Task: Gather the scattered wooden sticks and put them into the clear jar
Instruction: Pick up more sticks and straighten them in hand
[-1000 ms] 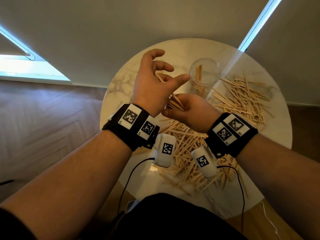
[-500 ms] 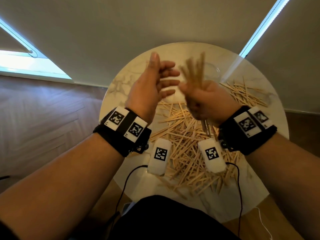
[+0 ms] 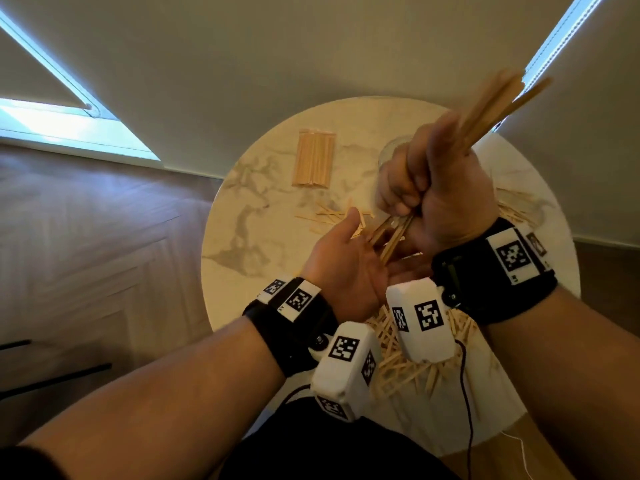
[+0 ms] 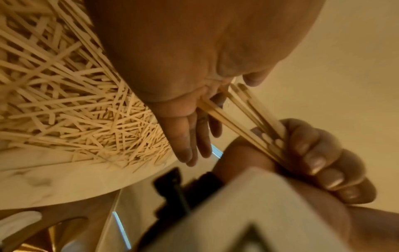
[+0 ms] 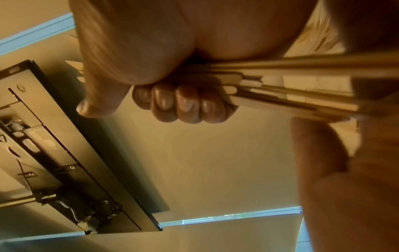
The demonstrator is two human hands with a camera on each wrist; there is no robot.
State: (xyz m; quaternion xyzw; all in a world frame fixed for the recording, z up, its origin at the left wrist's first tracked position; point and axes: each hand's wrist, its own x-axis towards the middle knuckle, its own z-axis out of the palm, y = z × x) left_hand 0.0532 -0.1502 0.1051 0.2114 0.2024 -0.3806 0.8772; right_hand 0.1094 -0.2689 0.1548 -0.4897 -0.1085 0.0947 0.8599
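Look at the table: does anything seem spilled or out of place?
Yes. Loose wooden sticks lie criss-crossed over the round table, while the neat stack sits tidy. The right hand grips a bunch unevenly.

The right hand point(image 3: 440, 188) has tilted its stick bundle point(image 3: 491, 109) against the left palm point(image 3: 349, 268).

Table point(image 3: 242, 258): bare marble on the left side, open for a hand. Neat stack of sticks point(image 3: 313, 157) lies at the far left, a few loose sticks point(image 3: 329, 216) near the middle. Jar point(image 3: 389, 155) mostly hidden behind the right hand point(image 3: 440, 188), whose fistful of sticks blocks its mouth. Dense heap point(image 3: 408, 362) covers the near edge.
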